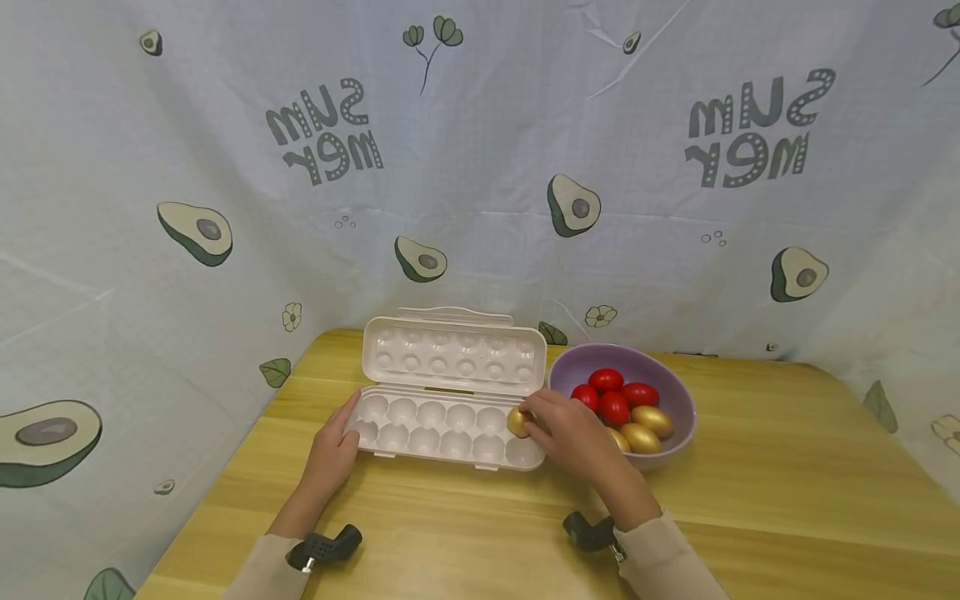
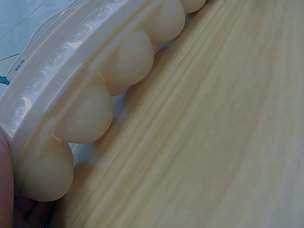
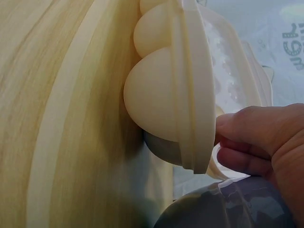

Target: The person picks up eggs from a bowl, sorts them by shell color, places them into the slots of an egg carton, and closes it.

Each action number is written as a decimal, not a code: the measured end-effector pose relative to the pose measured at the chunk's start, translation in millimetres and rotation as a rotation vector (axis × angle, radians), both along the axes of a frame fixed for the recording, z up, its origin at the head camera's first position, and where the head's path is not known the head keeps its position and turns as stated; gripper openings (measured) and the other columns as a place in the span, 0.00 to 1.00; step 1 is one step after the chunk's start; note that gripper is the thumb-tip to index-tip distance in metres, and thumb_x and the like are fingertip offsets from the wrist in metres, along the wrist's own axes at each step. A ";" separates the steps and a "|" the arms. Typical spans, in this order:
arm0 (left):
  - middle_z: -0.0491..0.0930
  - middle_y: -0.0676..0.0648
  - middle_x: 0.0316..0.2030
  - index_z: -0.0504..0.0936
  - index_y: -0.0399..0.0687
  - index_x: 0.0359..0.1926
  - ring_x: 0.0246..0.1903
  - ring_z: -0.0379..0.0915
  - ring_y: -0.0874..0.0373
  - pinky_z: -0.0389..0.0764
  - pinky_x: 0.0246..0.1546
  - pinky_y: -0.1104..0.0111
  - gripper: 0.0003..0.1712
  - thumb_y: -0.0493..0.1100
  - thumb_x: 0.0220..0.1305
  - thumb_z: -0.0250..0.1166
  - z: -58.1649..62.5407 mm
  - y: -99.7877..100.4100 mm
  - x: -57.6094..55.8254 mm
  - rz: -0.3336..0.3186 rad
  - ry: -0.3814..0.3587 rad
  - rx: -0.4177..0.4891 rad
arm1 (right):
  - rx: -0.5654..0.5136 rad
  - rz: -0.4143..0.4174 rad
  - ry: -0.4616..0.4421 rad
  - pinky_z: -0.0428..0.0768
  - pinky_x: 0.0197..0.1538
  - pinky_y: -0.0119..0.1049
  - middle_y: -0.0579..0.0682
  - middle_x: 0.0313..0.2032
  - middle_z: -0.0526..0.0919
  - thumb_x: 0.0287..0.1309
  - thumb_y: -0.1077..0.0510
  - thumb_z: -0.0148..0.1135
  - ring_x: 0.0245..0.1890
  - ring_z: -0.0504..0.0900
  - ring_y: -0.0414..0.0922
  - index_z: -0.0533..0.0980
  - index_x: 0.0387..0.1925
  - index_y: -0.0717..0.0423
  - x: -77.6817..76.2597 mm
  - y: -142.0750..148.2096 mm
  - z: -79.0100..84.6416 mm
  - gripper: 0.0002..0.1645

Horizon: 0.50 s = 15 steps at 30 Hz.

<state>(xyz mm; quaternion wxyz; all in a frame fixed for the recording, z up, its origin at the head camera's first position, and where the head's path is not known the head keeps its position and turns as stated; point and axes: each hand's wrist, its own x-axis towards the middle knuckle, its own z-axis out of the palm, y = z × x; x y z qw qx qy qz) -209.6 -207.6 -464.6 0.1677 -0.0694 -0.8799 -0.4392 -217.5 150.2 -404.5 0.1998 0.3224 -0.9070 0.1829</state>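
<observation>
A cream plastic egg carton (image 1: 456, 444) stands on the table with its lid raised at the back. My left hand (image 1: 332, 452) grips the carton's left end, thumb by the rim; in the left wrist view some fingers (image 2: 33, 211) reach below the end cup. At the right end, my right hand (image 1: 573, 433) holds a gold egg (image 1: 516, 423) at the rightmost cup of the back row, fingertips on the egg's right side. The other cups in view hold no eggs. In the right wrist view the carton's side wall (image 3: 202, 95) hides most of that egg.
Right beside the carton stands a purple bowl (image 1: 678, 400) with several red eggs (image 1: 614, 408) and a few gold eggs (image 1: 652, 421); my right hand overlaps its left side. A printed cloth (image 1: 480, 183) hangs behind the wooden table (image 1: 780, 467).
</observation>
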 end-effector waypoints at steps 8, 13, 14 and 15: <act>0.58 0.39 0.64 0.58 0.41 0.66 0.64 0.51 0.44 0.55 0.62 0.52 0.33 0.30 0.56 0.44 0.0 -0.2 -0.5 -0.003 -0.010 -0.003 | -0.011 0.017 0.029 0.77 0.35 0.26 0.39 0.33 0.77 0.48 0.58 0.64 0.30 0.71 0.33 0.78 0.36 0.48 -0.8 0.4 -1.1 0.10; 0.58 0.39 0.64 0.58 0.41 0.66 0.64 0.51 0.44 0.56 0.62 0.51 0.33 0.30 0.56 0.44 -0.8 -0.3 -0.4 -0.001 -0.008 -0.009 | -0.012 0.013 0.035 0.78 0.34 0.27 0.39 0.32 0.78 0.46 0.59 0.65 0.29 0.71 0.33 0.78 0.36 0.49 -0.9 0.1 -1.2 0.11; 0.58 0.39 0.64 0.58 0.41 0.66 0.64 0.51 0.44 0.56 0.62 0.52 0.33 0.30 0.56 0.44 -0.7 -0.1 -0.3 0.001 -0.007 -0.010 | -0.012 0.012 0.036 0.77 0.34 0.27 0.39 0.32 0.78 0.46 0.59 0.65 0.29 0.71 0.33 0.78 0.35 0.49 -0.9 0.0 -1.1 0.11; 0.58 0.39 0.64 0.58 0.41 0.66 0.63 0.51 0.44 0.56 0.62 0.52 0.33 0.30 0.56 0.44 -0.8 -0.2 -0.3 0.001 -0.005 -0.010 | -0.012 0.011 0.036 0.77 0.34 0.27 0.39 0.32 0.78 0.46 0.59 0.64 0.29 0.71 0.33 0.78 0.35 0.49 -1.0 -0.2 -0.9 0.10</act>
